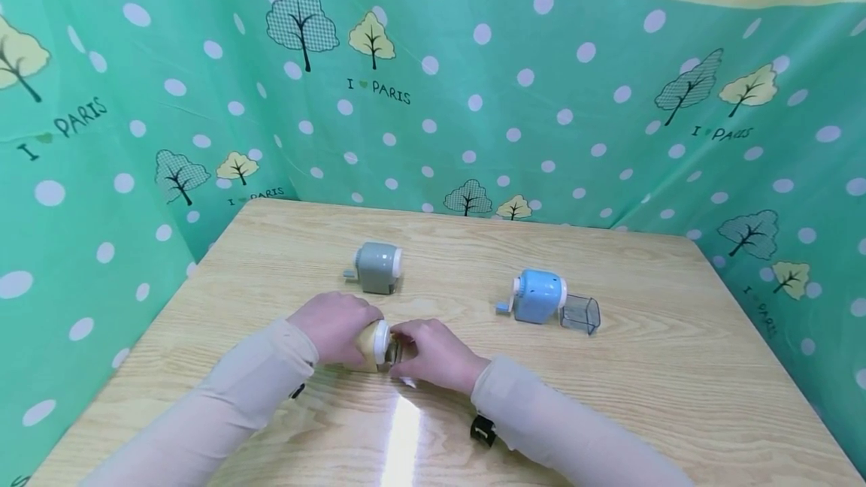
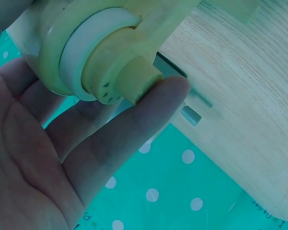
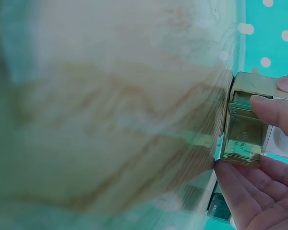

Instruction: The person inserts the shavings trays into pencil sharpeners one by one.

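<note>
In the head view my left hand (image 1: 334,328) grips a yellow hand-crank pencil sharpener (image 1: 366,346) with a white front ring, low over the near left part of the table. The left wrist view shows the crank side of that sharpener (image 2: 98,64), the fingers of the left hand (image 2: 93,143) curled around its body. My right hand (image 1: 438,355) is at the front of the sharpener. In the right wrist view its thumb and fingers pinch the clear shavings drawer (image 3: 245,136) at the front. Whether the drawer is fully seated cannot be told.
Behind the left hand a grey crank sharpener (image 1: 377,269) stands on the wooden table (image 1: 663,389). To the right is a blue sharpener (image 1: 539,297) with its clear drawer (image 1: 580,314) pulled out. A green dotted curtain (image 1: 501,96) hangs around the table.
</note>
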The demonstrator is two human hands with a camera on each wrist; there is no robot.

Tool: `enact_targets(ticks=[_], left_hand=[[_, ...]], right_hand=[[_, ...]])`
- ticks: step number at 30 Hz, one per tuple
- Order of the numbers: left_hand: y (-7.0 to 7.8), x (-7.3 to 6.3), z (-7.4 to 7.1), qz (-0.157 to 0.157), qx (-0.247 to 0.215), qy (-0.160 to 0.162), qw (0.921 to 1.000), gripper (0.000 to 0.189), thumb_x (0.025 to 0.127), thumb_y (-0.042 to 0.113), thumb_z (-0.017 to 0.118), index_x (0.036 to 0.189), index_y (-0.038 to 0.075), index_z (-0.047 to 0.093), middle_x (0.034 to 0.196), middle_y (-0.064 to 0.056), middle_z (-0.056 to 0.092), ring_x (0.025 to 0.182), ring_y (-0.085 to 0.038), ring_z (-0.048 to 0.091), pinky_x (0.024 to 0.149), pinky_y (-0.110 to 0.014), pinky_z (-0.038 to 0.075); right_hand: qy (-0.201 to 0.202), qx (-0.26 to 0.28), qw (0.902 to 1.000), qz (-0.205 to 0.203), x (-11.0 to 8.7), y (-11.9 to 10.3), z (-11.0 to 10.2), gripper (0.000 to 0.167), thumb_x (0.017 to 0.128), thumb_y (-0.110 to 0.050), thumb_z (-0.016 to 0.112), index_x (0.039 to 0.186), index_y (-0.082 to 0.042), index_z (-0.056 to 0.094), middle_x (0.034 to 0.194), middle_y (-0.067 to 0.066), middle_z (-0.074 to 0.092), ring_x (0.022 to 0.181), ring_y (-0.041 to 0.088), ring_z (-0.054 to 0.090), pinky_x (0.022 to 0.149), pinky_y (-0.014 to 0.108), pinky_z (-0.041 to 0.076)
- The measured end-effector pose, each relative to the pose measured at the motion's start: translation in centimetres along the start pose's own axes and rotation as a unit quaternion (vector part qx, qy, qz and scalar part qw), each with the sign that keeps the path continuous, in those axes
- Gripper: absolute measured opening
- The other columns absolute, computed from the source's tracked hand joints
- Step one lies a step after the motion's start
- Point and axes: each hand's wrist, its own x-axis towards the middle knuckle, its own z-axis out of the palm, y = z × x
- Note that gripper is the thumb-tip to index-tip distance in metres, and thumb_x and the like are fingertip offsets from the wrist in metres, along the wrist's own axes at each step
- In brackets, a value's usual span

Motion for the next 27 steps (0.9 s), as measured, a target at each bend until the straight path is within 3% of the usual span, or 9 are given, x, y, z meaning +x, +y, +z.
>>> enact_targets(ticks=[12, 27], left_hand=[[-0.03, 0.07, 0.04, -0.007, -0.006, -0.007, 0.9999, 0.041, 0.063, 0.025, 0.091, 0.097, 0.016, 0.071, 0.087, 0.002, 0.07, 0.074, -0.013, 0.058, 0.073, -0.035, 0.054], [-0.19, 0.01, 0.14, 0.003, -0.007, 0.006, 1.0, 0.038, 0.063, 0.025, 0.091, 0.095, 0.018, 0.072, 0.085, 0.004, 0.07, 0.071, -0.011, 0.057, 0.069, -0.033, 0.052]], right_hand=[[0.007, -0.009, 0.9999, -0.003, 0.02, -0.14, 0.02, 0.055, 0.077, -0.027, 0.086, 0.125, -0.007, 0.067, 0.116, 0.003, 0.073, 0.102, 0.009, 0.066, 0.093, 0.022, 0.053], [0.006, -0.012, 0.9999, -0.007, 0.36, -0.25, 0.16, 0.053, 0.077, -0.029, 0.085, 0.123, -0.009, 0.068, 0.114, 0.0, 0.073, 0.102, 0.007, 0.065, 0.092, 0.021, 0.053]])
